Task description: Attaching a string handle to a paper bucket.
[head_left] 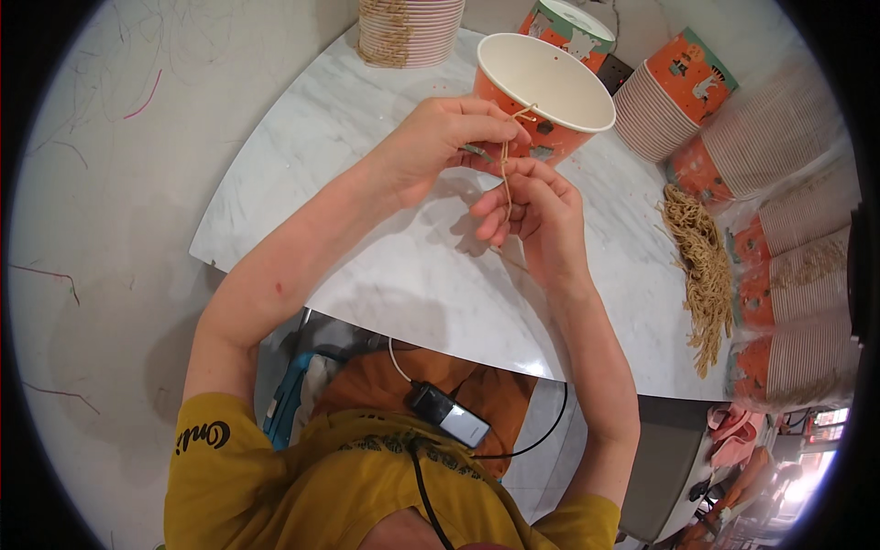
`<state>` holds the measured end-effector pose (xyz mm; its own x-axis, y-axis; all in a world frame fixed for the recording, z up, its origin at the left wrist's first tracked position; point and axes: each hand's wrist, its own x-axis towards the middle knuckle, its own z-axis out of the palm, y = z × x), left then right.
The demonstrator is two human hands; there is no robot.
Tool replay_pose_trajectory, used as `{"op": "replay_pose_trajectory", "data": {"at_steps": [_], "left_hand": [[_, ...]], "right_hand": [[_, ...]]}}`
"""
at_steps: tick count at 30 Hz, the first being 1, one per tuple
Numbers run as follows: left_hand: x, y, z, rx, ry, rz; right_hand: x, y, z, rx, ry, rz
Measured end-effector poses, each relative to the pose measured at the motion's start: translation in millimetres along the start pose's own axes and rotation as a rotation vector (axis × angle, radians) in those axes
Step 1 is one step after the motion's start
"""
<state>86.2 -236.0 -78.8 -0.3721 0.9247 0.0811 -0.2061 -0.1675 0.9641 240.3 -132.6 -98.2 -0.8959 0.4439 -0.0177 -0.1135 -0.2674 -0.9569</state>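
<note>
Paper cup [544, 96]: orange with printed figures, white inside, tilted with its mouth turned toward 5 o'clock; it is held above the marble table [367, 137] at 12 o'clock of the view.

String [505, 179]: tan, thin; it is looped through the cup's near rim and hangs down between the two hands.

Left hand [442, 142]: closed around the cup's lower side, with fingers curled; a thin greenish tool [478, 151] is pinched at its fingertips, just beside the string.

Right hand [536, 215]: placed directly below the cup, at 6 o'clock of it, with fingers folded shut on the hanging string.

Bundle of strings [701, 266]: a loose tan heap laid on the table at 3 o'clock of the hands, well apart from them.

Stacks of cups [788, 257]: orange and white, nested, laid on their sides along the table's edge from 1 to 4 o'clock.

Further stack [408, 32]: pale, upright, at 11 o'clock of the held cup.

Small black device [447, 414]: clipped at the yellow shirt [275, 486], with cables attached, at 6 o'clock of the view.
</note>
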Motion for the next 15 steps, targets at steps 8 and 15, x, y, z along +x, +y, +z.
{"op": "replay_pose_trajectory", "data": {"at_steps": [8, 15], "left_hand": [[-0.2, -1.1, 1.0, 0.002, -0.007, -0.031], [0.8, -4.2, -0.5, -0.011, -0.012, -0.028]], "right_hand": [[-1.7, 0.7, 1.8, 0.007, -0.009, 0.021], [-0.9, -0.1, 0.3, 0.05, -0.04, 0.027]]}}
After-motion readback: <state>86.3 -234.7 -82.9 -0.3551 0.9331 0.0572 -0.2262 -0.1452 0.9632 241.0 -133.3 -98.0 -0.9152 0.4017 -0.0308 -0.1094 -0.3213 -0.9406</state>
